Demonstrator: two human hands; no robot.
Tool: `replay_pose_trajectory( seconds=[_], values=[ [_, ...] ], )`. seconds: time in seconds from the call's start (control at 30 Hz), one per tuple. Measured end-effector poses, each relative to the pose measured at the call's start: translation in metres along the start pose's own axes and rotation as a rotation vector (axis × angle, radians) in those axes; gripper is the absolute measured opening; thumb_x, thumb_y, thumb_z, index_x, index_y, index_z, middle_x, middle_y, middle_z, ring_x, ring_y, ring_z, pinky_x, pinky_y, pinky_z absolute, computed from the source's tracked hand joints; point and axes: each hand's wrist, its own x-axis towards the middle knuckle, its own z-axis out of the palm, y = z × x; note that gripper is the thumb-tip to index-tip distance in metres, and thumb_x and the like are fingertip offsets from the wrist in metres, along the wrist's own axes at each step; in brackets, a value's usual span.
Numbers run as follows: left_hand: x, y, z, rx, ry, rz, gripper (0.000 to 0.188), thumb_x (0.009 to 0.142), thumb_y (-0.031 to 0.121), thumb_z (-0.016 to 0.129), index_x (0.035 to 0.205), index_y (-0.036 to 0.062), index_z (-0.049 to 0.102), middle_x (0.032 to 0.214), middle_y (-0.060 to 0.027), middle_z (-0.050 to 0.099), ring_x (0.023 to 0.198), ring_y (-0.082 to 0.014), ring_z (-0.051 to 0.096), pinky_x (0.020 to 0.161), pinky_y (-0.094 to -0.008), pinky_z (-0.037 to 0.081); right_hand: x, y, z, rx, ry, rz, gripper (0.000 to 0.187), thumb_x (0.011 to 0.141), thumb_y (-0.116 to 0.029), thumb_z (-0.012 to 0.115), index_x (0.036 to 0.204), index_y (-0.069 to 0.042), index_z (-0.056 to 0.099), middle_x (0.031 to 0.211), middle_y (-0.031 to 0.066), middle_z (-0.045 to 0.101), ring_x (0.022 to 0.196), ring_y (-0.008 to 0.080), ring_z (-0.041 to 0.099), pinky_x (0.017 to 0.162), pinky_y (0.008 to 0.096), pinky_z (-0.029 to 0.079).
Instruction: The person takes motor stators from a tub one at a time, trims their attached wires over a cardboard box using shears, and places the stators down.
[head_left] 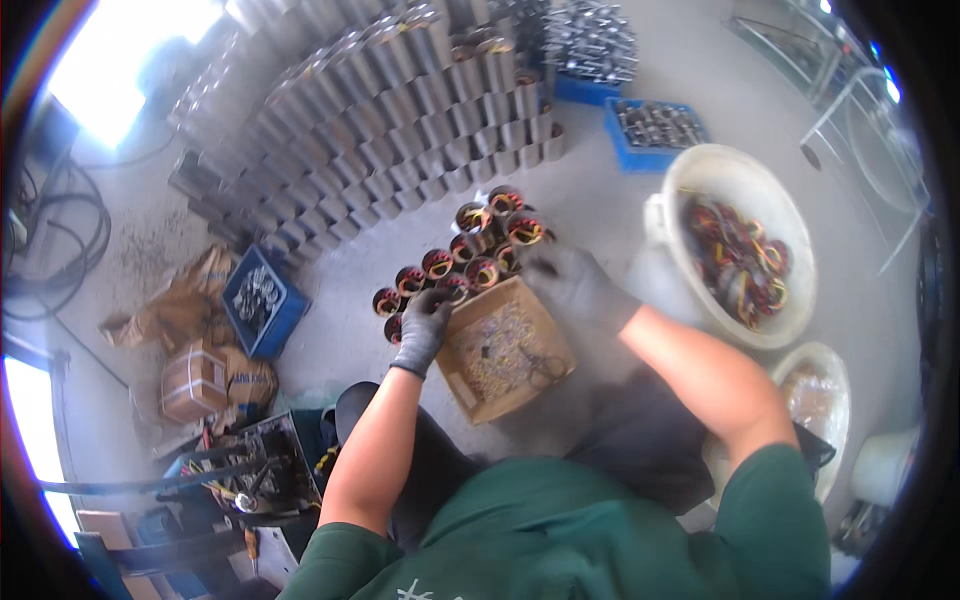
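Observation:
My left hand [426, 328], in a grey glove, is beside the left corner of an open cardboard box [462, 393]. Its fingers are curled together near the closest metal cylinders; what they hold, if anything, is hidden. My right hand [578, 285], also gloved, is smeared by motion above the box's far right corner, so its fingers cannot be read. Small pale bits [497, 345] and dark-handled scissors [545, 370] lie in the box. Just beyond stand several upright metal cylinders [437, 264] with red and yellow wires inside.
Stacked grey metal cylinders [380, 130] form a high wall at the back. A white tub [800, 300] of wired coils stands right. Blue crates [640, 160] of metal parts sit behind; another blue crate [287, 325] and a carton [194, 382] are left. A machine [262, 470] stands near left.

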Motion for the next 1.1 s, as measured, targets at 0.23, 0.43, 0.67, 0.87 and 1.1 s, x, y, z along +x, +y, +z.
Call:
replay_pose_trajectory(
  seconds=[0.23,0.43,0.67,0.87,1.1],
  values=[
    [-0.019,0.075,-0.007,-0.164,0.068,-0.137,0.02,0.08,0.009,0.065,0.099,0.0026,0.067,0.095,-0.0133,0.062,0.08,-0.0228,0.065,0.074,-0.034,0.052,-0.009,0.043,0.028,-0.438,-0.45,-0.186,0.015,0.081,-0.013,0.065,0.094,-0.006,0.062,0.083,0.0127,0.064,0.08,0.0288,0.065,0.073,0.0385,0.053],
    [-0.036,0.104,-0.001,-0.179,-0.013,-0.081,0.02,0.081,0.005,0.063,0.1,0.0023,0.066,0.093,-0.0118,0.061,0.077,-0.0212,0.065,0.07,-0.0328,0.053,0.027,0.02,0.0,-0.373,-0.252,-0.338,0.012,0.084,-0.012,0.063,0.093,-0.005,0.062,0.084,0.0136,0.063,0.08,0.032,0.063,0.073,0.0388,0.052],
    [-0.062,0.097,0.004,0.062,-0.045,0.094,0.018,0.079,0.004,0.065,0.097,0.0034,0.065,0.094,-0.0139,0.06,0.08,-0.0265,0.064,0.073,-0.0343,0.053,-0.005,0.053,-0.198,-0.388,0.513,-0.106,0.016,0.084,-0.012,0.063,0.098,-0.003,0.064,0.084,0.0151,0.066,0.08,0.0258,0.065,0.072,0.0334,0.051],
    [-0.086,0.086,-0.006,0.305,-0.093,0.167,0.02,0.078,0.004,0.066,0.098,0.0037,0.066,0.093,-0.0141,0.06,0.075,-0.0256,0.06,0.07,-0.0329,0.051,-0.079,0.018,-0.244,-1.069,-0.426,0.393,0.054,0.072,-0.035,0.071,0.116,-0.006,0.064,0.108,0.0157,0.068,0.102,0.0249,0.064,0.091,0.0366,0.048],
    [-0.112,0.133,-0.035,0.501,-0.091,0.223,0.016,0.078,0.011,0.066,0.094,0.0087,0.068,0.098,-0.0165,0.061,0.085,-0.0333,0.063,0.075,-0.0401,0.053,-0.089,-0.012,-0.197,-1.004,-0.086,0.627,0.059,0.069,-0.038,0.072,0.114,-0.001,0.064,0.116,0.026,0.062,0.112,0.0343,0.06,0.097,0.0415,0.046]
  ],
)
